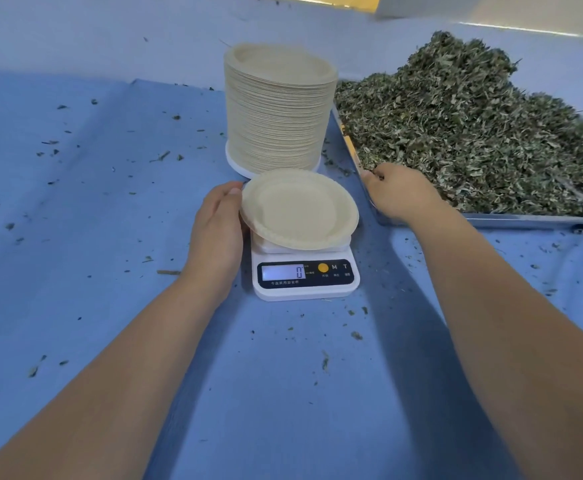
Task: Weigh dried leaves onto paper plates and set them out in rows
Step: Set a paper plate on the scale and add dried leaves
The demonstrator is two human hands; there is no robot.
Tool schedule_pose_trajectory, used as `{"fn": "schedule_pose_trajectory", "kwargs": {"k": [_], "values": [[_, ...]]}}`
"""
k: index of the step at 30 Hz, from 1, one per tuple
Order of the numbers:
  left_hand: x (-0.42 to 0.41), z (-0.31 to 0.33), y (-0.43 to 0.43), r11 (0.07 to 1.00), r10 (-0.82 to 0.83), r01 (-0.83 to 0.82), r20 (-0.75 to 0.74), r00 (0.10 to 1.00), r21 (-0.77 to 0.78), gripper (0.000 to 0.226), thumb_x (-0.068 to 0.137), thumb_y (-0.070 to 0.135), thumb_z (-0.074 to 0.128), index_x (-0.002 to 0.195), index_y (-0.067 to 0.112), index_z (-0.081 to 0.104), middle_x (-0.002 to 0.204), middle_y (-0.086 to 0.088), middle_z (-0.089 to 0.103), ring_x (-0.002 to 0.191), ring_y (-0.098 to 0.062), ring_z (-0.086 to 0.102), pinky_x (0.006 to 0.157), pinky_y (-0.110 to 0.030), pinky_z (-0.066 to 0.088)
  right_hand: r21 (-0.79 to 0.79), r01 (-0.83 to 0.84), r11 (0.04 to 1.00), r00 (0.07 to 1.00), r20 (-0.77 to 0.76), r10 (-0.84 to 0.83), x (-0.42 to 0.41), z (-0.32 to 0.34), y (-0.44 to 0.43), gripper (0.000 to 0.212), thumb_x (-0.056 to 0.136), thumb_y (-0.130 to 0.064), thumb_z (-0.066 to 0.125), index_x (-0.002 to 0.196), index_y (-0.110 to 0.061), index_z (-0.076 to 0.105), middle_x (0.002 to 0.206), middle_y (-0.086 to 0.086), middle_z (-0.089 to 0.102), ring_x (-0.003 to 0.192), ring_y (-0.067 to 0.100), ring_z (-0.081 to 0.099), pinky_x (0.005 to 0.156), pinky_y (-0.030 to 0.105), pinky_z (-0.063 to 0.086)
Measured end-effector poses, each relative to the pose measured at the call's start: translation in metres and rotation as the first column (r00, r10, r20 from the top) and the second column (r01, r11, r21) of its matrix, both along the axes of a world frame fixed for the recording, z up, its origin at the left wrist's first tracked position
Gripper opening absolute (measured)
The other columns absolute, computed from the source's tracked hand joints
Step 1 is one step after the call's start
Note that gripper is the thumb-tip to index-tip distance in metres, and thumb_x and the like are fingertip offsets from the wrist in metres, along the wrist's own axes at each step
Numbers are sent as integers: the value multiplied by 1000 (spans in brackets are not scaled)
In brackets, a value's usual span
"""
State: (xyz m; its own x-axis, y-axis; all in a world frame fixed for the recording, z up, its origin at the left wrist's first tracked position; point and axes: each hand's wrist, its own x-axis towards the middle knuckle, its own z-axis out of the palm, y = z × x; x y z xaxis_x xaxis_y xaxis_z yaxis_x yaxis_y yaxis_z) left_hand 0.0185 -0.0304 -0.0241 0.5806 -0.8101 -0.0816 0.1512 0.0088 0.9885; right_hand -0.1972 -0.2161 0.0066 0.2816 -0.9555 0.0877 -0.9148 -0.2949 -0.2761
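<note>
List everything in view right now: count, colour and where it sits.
paper plate: one, cream, empty, on the scale
scale: one, white with a black panel, centre of the table, display reads 0
stack of plates: one tall stack, cream, just behind the scale on a white round base
dried leaves: one big heap, green, in the tray
tray: one, metal, right of the scale
cloth: one, blue, covering the table
leaf scraps: many, dark, scattered over the cloth
left hand: holds the paper plate's left rim
right hand: at the tray's near-left corner, fingers curled into the dried leaves
</note>
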Motion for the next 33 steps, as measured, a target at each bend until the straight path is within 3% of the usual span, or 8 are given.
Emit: {"fn": "schedule_pose_trajectory", "kwargs": {"k": [5, 9, 15, 21, 25, 29, 33], "values": [[0, -1, 0, 1000, -5, 5, 4, 1000, -9, 26, 86, 43, 48, 99, 39, 70, 116, 6, 75, 113, -12, 69, 108, -44, 51, -238, 78, 968, 975, 222, -24, -8, 14, -11, 34, 105, -41, 42, 98, -11, 58, 78, 7, 58, 75, 34, 55, 64, 36, 39], [1, -2, 0, 1000, -8, 8, 11, 1000, -5, 29, 86, 43, 48, 104, 37, 70, 119, 4, 73, 116, -14, 68, 109, -45, 50, -236, -8, 972, 991, 128, 40, -6, 6, -6, 31, 106, -40, 43, 96, -14, 57, 71, 2, 52, 73, 33, 54, 61, 35, 36], [1, -3, 0, 1000, -11, 11, 20, 1000, 10, 33, 85, 43, 47, 107, 36, 70, 119, 4, 73, 116, -14, 67, 109, -44, 50, -366, 42, 930, 977, 208, 38, -8, 6, 2, 34, 107, -40, 41, 104, -11, 59, 65, 4, 54, 63, 35, 55, 56, 38, 43], [2, -2, 1, 1000, -11, 11, 24, 1000, 0, 29, 85, 43, 47, 101, 39, 71, 117, 4, 74, 114, -15, 68, 108, -46, 51, -291, 10, 957, 987, 154, 36, -10, 10, -2, 33, 107, -40, 42, 98, -12, 57, 68, 2, 52, 70, 34, 56, 57, 35, 38], [2, -3, 1, 1000, -13, 13, 19, 1000, -2, 30, 85, 42, 47, 103, 37, 70, 118, 4, 74, 115, -16, 68, 109, -46, 50, -340, 50, 939, 976, 216, 26, -10, 8, 1, 33, 107, -40, 40, 95, -13, 57, 64, 2, 53, 60, 29, 54, 52, 34, 36], [1, -4, 0, 1000, -15, 15, 23, 1000, 5, 33, 85, 44, 47, 108, 37, 69, 120, 5, 73, 117, -15, 67, 109, -46, 50, -450, 108, 887, 946, 320, 46, -10, 24, 7, 38, 107, -43, 38, 103, -13, 61, 64, -1, 54, 57, 24, 53, 53, 36, 43], [2, -5, 0, 1000, -12, 12, 26, 1000, 8, 32, 85, 44, 48, 107, 38, 70, 120, 5, 73, 117, -15, 67, 109, -46, 50, -539, 107, 835, 896, 416, 154, 4, 55, 16, 39, 107, -45, 39, 104, -14, 63, 63, -8, 52, 50, 11, 45, 49, 33, 35]]}}
